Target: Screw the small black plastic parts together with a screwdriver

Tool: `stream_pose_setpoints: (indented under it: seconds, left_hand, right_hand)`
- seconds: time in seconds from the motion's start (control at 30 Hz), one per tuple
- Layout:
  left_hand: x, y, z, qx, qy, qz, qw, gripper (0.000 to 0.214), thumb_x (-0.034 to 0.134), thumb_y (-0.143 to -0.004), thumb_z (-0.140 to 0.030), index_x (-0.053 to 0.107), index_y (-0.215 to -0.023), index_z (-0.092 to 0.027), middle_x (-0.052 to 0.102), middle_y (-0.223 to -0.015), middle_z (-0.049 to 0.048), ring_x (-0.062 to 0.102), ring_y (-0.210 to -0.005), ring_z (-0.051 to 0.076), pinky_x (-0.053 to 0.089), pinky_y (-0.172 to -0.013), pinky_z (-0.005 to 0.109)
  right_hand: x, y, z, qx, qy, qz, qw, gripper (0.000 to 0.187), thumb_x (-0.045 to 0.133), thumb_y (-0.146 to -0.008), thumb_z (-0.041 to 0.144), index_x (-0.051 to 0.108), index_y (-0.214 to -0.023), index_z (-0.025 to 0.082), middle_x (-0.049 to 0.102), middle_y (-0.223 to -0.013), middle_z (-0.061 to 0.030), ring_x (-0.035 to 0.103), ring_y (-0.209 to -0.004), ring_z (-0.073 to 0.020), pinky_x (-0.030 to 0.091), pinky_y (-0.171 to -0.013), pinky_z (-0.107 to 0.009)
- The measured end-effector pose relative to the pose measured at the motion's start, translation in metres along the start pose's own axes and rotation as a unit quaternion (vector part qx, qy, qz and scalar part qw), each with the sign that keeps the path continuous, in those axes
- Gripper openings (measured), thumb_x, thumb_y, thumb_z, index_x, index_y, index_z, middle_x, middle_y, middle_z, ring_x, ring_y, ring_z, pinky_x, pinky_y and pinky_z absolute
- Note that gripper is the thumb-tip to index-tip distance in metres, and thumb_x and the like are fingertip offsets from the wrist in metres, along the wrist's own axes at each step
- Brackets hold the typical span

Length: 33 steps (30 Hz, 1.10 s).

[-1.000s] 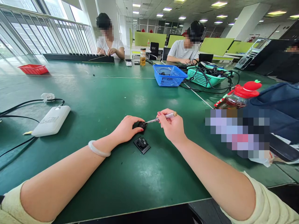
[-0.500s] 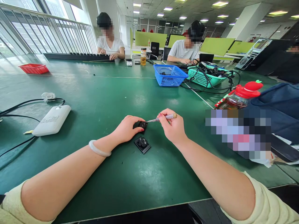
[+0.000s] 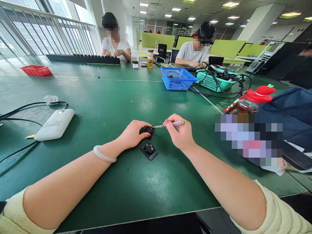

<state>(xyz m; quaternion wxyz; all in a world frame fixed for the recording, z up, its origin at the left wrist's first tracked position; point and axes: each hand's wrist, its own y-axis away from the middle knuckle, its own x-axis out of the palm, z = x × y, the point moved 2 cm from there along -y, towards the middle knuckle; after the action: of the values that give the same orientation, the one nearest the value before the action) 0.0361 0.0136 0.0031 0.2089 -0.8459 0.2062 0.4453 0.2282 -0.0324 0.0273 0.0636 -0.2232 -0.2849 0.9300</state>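
Observation:
Between the thumb and fingers of my left hand is a small black plastic part, held down on the green table. My right hand is closed round the handle of a thin screwdriver. Its shaft points left, and the tip meets or nearly meets the right edge of that part. Just nearer to me lies another black plastic piece, a square base with a raised round middle, touched by neither hand. Fine details of both pieces are too small to make out.
A white power bank with cables lies at left, a red tray beyond it. Farther off stand a blue basket and a green basket of cables. A red-lidded bottle is at right. Two people sit across.
Both hands, the screwdriver and the black parts stay nearly in place. The whole view shifts slightly. Across the table, a person's hand has moved up a little.

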Motion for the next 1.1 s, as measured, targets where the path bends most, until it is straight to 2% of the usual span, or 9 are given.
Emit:
stream_pose_setpoints:
  seconds: [0.1,0.2,0.33,0.4,0.47,0.6,0.73,0.97,1.1]
  left_hand:
    - [-0.001,0.000,-0.001,-0.001,-0.001,0.004,1.000,0.034,0.061,-0.082,-0.035,0.067,-0.113,-0.025,0.069,-0.117,0.0026,0.054,-0.115,0.027,0.040,-0.106,0.044]
    - [-0.002,0.000,-0.002,-0.003,-0.003,0.005,1.000,0.032,0.061,-0.082,-0.036,0.067,-0.112,-0.025,0.069,-0.117,0.0024,0.055,-0.115,0.027,0.040,-0.105,0.044]
    - [-0.001,0.000,-0.002,-0.009,0.001,-0.003,1.000,0.032,0.063,-0.081,-0.038,0.067,-0.109,-0.024,0.069,-0.114,0.0031,0.054,-0.115,0.028,0.041,-0.104,0.044]
    - [-0.001,0.001,-0.001,-0.018,0.003,-0.011,1.000,0.032,0.066,-0.078,-0.041,0.067,-0.106,-0.024,0.069,-0.112,0.0040,0.053,-0.115,0.029,0.042,-0.102,0.045]
    - [0.000,0.002,0.000,-0.033,0.006,-0.018,0.999,0.035,0.070,-0.075,-0.044,0.067,-0.102,-0.023,0.068,-0.111,0.0052,0.052,-0.116,0.030,0.044,-0.101,0.046]
    - [0.001,0.003,0.001,-0.048,0.014,-0.017,0.999,0.040,0.074,-0.069,-0.046,0.065,-0.101,-0.023,0.067,-0.112,0.0061,0.050,-0.119,0.030,0.044,-0.101,0.046]
    - [-0.002,0.004,0.000,-0.027,0.030,0.003,0.999,0.046,0.071,-0.073,-0.043,0.065,-0.115,-0.025,0.067,-0.116,0.0052,0.049,-0.122,0.029,0.043,-0.103,0.045]
    - [-0.003,0.004,0.001,-0.004,0.030,0.022,0.999,0.040,0.064,-0.078,-0.041,0.069,-0.115,-0.026,0.069,-0.114,0.0045,0.052,-0.118,0.028,0.043,-0.103,0.044]
    - [-0.002,0.003,0.001,-0.015,0.028,0.019,0.999,0.040,0.065,-0.078,-0.044,0.070,-0.113,-0.027,0.070,-0.112,0.0040,0.053,-0.116,0.029,0.045,-0.101,0.043]
  right_hand:
    - [0.000,-0.001,-0.003,0.042,-0.023,-0.002,0.999,0.027,0.054,-0.088,0.034,0.052,-0.064,0.021,0.050,-0.054,0.0040,0.045,-0.051,-0.0107,0.035,-0.052,-0.025]
    - [0.002,-0.005,-0.013,0.123,-0.100,-0.018,0.987,0.027,0.058,-0.084,0.036,0.052,-0.061,0.021,0.051,-0.051,0.0047,0.046,-0.046,-0.0093,0.036,-0.048,-0.023]
    - [0.005,-0.012,-0.030,0.266,-0.243,-0.041,0.932,0.024,0.064,-0.073,0.037,0.054,-0.060,0.019,0.052,-0.047,0.0042,0.044,-0.037,-0.0082,0.031,-0.038,-0.022]
    - [0.005,-0.014,-0.035,0.301,-0.292,-0.067,0.905,0.023,0.065,-0.071,0.036,0.055,-0.060,0.019,0.051,-0.044,0.0039,0.042,-0.035,-0.0076,0.030,-0.036,-0.021]
    - [0.003,-0.015,-0.036,0.300,-0.302,-0.087,0.901,0.022,0.064,-0.071,0.035,0.054,-0.059,0.019,0.050,-0.043,0.0043,0.041,-0.034,-0.0068,0.029,-0.035,-0.020]
    - [0.000,-0.014,-0.033,0.260,-0.260,-0.077,0.927,0.023,0.062,-0.074,0.031,0.052,-0.056,0.019,0.049,-0.042,0.0056,0.040,-0.034,-0.0057,0.029,-0.035,-0.019]
    - [0.000,-0.013,-0.031,0.251,-0.237,-0.073,0.936,0.022,0.058,-0.074,0.027,0.052,-0.054,0.019,0.048,-0.041,0.0057,0.040,-0.034,-0.0056,0.029,-0.035,-0.019]
    - [0.003,-0.014,-0.039,0.278,-0.278,-0.058,0.918,0.021,0.062,-0.071,0.030,0.051,-0.057,0.020,0.047,-0.042,0.0057,0.039,-0.035,-0.0059,0.027,-0.034,-0.019]
    - [0.007,-0.013,-0.045,0.328,-0.317,-0.050,0.888,0.025,0.063,-0.072,0.035,0.050,-0.058,0.020,0.045,-0.042,0.0056,0.037,-0.033,-0.0062,0.027,-0.034,-0.020]
